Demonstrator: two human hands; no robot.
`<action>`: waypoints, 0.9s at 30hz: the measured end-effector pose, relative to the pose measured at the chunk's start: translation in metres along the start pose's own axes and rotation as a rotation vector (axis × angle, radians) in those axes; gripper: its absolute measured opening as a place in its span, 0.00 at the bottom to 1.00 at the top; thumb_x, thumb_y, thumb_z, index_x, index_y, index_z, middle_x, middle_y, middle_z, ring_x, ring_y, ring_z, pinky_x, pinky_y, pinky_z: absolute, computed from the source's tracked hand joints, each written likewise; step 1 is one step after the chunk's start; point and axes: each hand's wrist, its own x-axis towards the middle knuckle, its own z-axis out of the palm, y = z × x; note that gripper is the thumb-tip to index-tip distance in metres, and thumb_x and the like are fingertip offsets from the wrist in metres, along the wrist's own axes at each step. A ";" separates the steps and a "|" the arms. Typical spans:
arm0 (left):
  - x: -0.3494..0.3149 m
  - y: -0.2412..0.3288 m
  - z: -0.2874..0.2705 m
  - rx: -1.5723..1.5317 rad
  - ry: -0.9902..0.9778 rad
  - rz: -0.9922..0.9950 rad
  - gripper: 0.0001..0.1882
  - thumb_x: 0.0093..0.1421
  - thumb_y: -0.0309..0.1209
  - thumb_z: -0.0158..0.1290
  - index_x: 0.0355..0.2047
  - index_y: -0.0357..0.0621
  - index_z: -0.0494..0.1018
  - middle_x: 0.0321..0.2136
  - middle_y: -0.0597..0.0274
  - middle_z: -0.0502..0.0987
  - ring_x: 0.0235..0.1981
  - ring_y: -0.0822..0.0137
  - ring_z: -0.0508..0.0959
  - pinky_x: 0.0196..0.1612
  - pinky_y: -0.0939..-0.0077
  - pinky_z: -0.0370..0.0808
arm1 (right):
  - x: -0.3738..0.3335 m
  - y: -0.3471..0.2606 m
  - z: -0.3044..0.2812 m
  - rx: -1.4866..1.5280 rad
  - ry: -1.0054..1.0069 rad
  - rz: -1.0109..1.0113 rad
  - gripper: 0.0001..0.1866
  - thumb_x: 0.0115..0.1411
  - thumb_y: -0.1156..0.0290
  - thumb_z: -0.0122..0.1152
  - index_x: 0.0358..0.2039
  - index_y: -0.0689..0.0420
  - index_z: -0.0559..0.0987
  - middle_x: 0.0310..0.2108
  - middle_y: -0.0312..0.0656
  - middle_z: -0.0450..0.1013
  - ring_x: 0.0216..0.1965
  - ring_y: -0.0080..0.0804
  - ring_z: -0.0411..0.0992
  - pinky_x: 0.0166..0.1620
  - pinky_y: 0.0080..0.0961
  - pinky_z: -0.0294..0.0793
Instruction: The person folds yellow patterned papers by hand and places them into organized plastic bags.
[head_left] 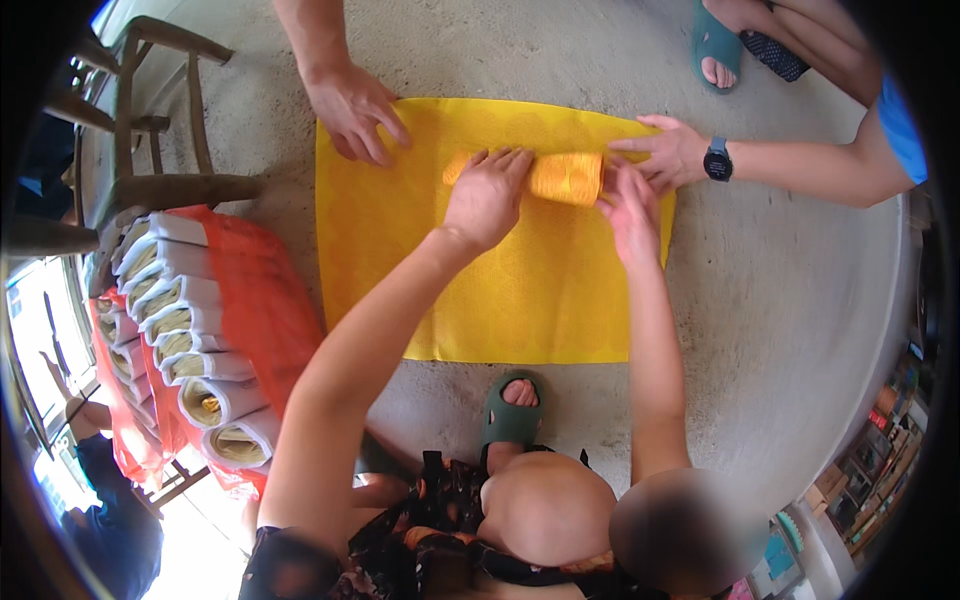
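Observation:
On the floor lies a yellow sheet (530,290), roughly rectangular. Across its upper part lies an orange-yellow roll (567,178) with a ribbed surface; I cannot make out its material. My left hand (488,198) is closed over the roll, hiding its middle, while the left end shows beyond the fingers. My right hand (635,215) is at the roll's right end, fingers apart and blurred; whether it presses on that end I cannot tell. Another person's hand (352,115) rests on the sheet's upper left corner. A hand with a dark watch (665,152) lies at the upper right, close to my right fingers.
To the left, a red plastic bag (255,285) holds several white-wrapped rolls (190,300) beside a wooden chair (185,190). A green sandal (513,408) is on a foot just below the sheet. Another person's sandalled foot (717,55) is at the upper right. Boxes line the lower right edge.

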 end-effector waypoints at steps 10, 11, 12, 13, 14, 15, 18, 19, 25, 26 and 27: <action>-0.068 0.008 -0.199 -1.217 -0.708 -0.527 0.26 0.72 0.44 0.43 0.60 0.36 0.63 0.47 0.53 0.77 0.44 0.62 0.81 0.39 0.66 0.85 | -0.069 -0.031 0.132 0.075 -0.539 0.378 0.10 0.66 0.69 0.58 0.44 0.60 0.79 0.35 0.32 0.78 0.37 0.17 0.76 0.42 0.17 0.74; -0.084 0.003 -0.217 -1.146 -0.716 -0.496 0.26 0.72 0.44 0.42 0.60 0.35 0.62 0.48 0.51 0.76 0.43 0.60 0.82 0.38 0.67 0.86 | -0.075 -0.032 0.151 0.068 -0.547 0.351 0.09 0.66 0.69 0.59 0.43 0.59 0.79 0.34 0.31 0.78 0.35 0.15 0.75 0.39 0.16 0.74; -0.104 0.001 -0.230 -1.149 -0.650 -0.486 0.24 0.73 0.40 0.41 0.63 0.38 0.59 0.52 0.50 0.73 0.41 0.61 0.82 0.32 0.70 0.86 | -0.087 -0.036 0.175 0.059 -0.555 0.330 0.08 0.65 0.69 0.59 0.41 0.59 0.79 0.32 0.31 0.77 0.32 0.14 0.75 0.36 0.16 0.74; -0.120 0.003 -0.241 -1.179 -0.611 -0.401 0.24 0.73 0.38 0.41 0.65 0.40 0.58 0.52 0.50 0.73 0.42 0.60 0.82 0.34 0.70 0.86 | -0.096 -0.039 0.193 0.045 -0.561 0.300 0.07 0.65 0.70 0.60 0.39 0.58 0.80 0.30 0.30 0.77 0.29 0.13 0.74 0.32 0.16 0.74; -0.139 0.006 -0.250 -1.204 -0.569 -0.316 0.25 0.73 0.37 0.41 0.66 0.42 0.56 0.52 0.50 0.73 0.43 0.60 0.81 0.36 0.69 0.86 | -0.094 -0.022 0.187 -0.081 -0.623 0.212 0.06 0.64 0.70 0.60 0.37 0.58 0.81 0.30 0.31 0.77 0.31 0.14 0.74 0.35 0.18 0.76; -0.161 0.010 -0.262 -1.213 -0.515 -0.249 0.25 0.73 0.36 0.42 0.68 0.44 0.55 0.53 0.50 0.73 0.44 0.59 0.81 0.38 0.69 0.86 | -0.105 -0.020 0.204 -0.048 -0.578 0.194 0.07 0.64 0.71 0.60 0.38 0.59 0.81 0.31 0.33 0.77 0.33 0.16 0.75 0.37 0.19 0.76; -0.222 0.012 -0.288 -1.549 -0.506 -0.316 0.29 0.68 0.37 0.51 0.67 0.48 0.59 0.55 0.53 0.73 0.48 0.61 0.79 0.47 0.69 0.81 | -0.131 -0.025 0.239 -0.155 -0.674 -0.066 0.09 0.64 0.76 0.56 0.43 0.62 0.81 0.35 0.36 0.79 0.36 0.21 0.76 0.40 0.18 0.75; -0.236 0.012 -0.291 -1.718 -0.517 -0.367 0.28 0.67 0.39 0.54 0.65 0.47 0.65 0.52 0.55 0.76 0.46 0.63 0.80 0.47 0.71 0.80 | -0.142 -0.044 0.253 -0.423 -0.810 -0.423 0.12 0.65 0.77 0.54 0.46 0.63 0.81 0.37 0.36 0.79 0.36 0.21 0.76 0.40 0.18 0.75; -0.326 0.032 -0.285 -0.732 0.359 -0.154 0.16 0.57 0.21 0.62 0.47 0.42 0.80 0.39 0.58 0.79 0.41 0.66 0.80 0.42 0.75 0.77 | -0.198 -0.034 0.300 0.431 -0.799 0.612 0.38 0.63 0.60 0.62 0.67 0.61 0.57 0.62 0.47 0.62 0.62 0.36 0.63 0.60 0.34 0.67; -0.331 0.029 -0.279 -0.693 0.618 -0.057 0.15 0.56 0.18 0.61 0.44 0.44 0.81 0.39 0.54 0.77 0.39 0.60 0.80 0.40 0.72 0.77 | -0.207 -0.028 0.300 0.601 -0.752 0.773 0.47 0.60 0.55 0.66 0.70 0.61 0.51 0.67 0.48 0.56 0.67 0.38 0.57 0.65 0.40 0.63; -0.336 0.025 -0.278 -0.669 0.663 -0.054 0.15 0.55 0.18 0.61 0.44 0.43 0.80 0.40 0.53 0.77 0.40 0.59 0.80 0.41 0.71 0.77 | -0.216 -0.027 0.306 0.481 -0.787 0.675 0.45 0.59 0.57 0.67 0.68 0.61 0.53 0.66 0.48 0.58 0.66 0.38 0.58 0.64 0.39 0.64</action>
